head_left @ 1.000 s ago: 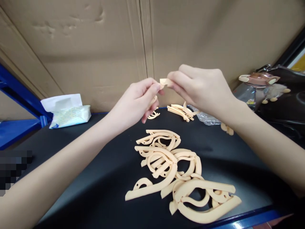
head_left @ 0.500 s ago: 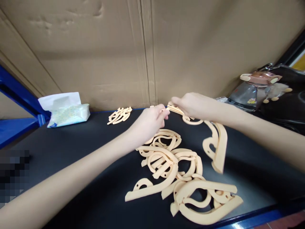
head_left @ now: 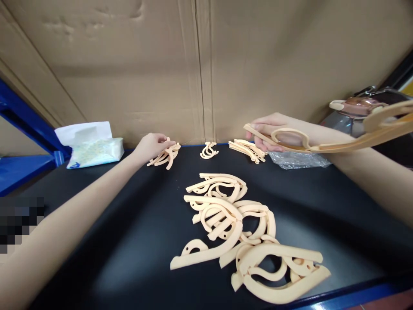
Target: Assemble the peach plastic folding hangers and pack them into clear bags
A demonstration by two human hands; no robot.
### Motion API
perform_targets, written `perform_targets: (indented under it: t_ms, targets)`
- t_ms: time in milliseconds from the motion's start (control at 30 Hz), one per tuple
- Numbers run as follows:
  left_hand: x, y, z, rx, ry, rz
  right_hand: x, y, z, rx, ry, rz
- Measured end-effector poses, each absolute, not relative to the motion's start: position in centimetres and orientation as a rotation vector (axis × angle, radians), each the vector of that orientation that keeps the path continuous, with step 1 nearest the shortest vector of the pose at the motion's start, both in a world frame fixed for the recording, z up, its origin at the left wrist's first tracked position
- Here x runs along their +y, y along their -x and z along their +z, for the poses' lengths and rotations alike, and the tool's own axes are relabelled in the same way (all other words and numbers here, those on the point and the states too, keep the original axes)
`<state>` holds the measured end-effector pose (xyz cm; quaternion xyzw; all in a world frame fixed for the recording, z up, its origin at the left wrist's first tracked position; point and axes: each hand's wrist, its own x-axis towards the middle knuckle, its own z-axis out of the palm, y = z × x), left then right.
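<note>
My right hand is raised over the back right of the table, its fingers closed round one end of a cream plastic folding hanger. That hanger stretches right across my forearm and leaves the view. At the back left, my left hand pinches a small curved cream strip over a pile of similar strips; its fingertips partly cover the pile. Folded cream hangers lie heaped in the middle and front. Small hooks sit at the back centre, and straight bars are stacked right of them.
A pack of tissues stands at the back left, by a blue metal frame. Crumpled clear plastic lies at the back right before a bottle. A cardboard wall closes off the back of the black table.
My left hand has moved left from the centre to the strip pile. My right hand has lifted the hanger off the table's right side, uncovering the straight bars and clear plastic.
</note>
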<state>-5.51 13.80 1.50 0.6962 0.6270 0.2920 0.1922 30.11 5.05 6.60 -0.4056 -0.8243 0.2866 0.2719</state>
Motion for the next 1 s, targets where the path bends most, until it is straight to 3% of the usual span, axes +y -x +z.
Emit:
perform_targets:
  t_ms: [167, 300, 367, 467, 567, 733, 833, 1000]
  targets:
    - [11.5, 2.2, 1.8, 1.636, -1.926, 0.977, 5.9, -27.3, 6.2, -1.785, 0.994, 1.231]
    - [7.2, -2.9, 3.2, 1.2, -1.747, 0.741, 6.7, -24.0, 6.2, -1.419, 0.875, 1.232]
    - [4.9, -4.8, 3.9, 0.829, -1.286, 0.633, 6.9, -22.6, 6.0, -1.286, 0.879, 1.232]
    - [2.6, -5.7, 4.2, 0.781, -0.974, 0.723, 7.1, -22.0, 4.8, -1.261, 0.937, 1.19]
    - [1.9, -4.7, 3.7, 0.871, -0.908, 0.807, 6.9, -22.9, 3.2, -1.511, 1.006, 0.843]
    - [0.4, -3.8, 2.1, 0.854, -0.92, 0.675, 4.1, -23.7, 2.3, -2.308, 0.769, -0.241]
    - [-1.1, -4.2, 1.6, 0.854, -0.943, 0.594, 2.0, -23.2, 2.1, -2.621, 0.518, -0.395]
    - [-2.3, -3.9, 1.6, 0.843, -0.947, 0.559, 0.2, -23.3, 1.6, -2.716, 0.639, -0.469]
